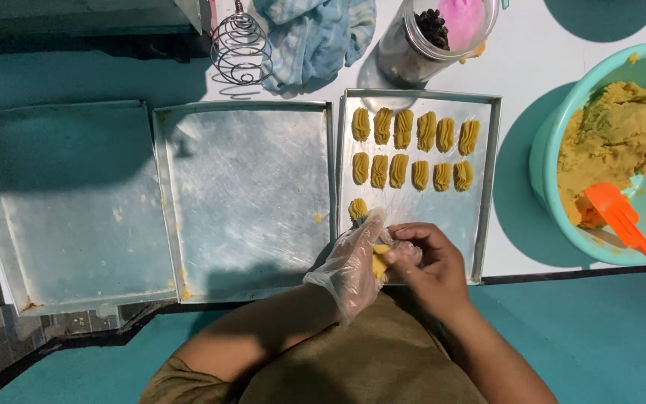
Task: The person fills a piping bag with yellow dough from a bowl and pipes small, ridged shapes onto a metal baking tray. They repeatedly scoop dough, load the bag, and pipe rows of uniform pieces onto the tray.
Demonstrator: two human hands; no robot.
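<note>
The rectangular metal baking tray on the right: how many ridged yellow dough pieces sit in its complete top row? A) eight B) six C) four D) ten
B: the top row of the rectangular metal baking tray holds six ridged yellow dough pieces, with six more in the second row and a single one below, near the plastic-gloved left hand.

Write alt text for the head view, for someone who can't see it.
A gloved left hand and bare right hand hold yellow dough over a metal tray bearing ridged dough pieces. Two more trays lie left; a teal dough bowl with an orange spatula sits right.
</note>
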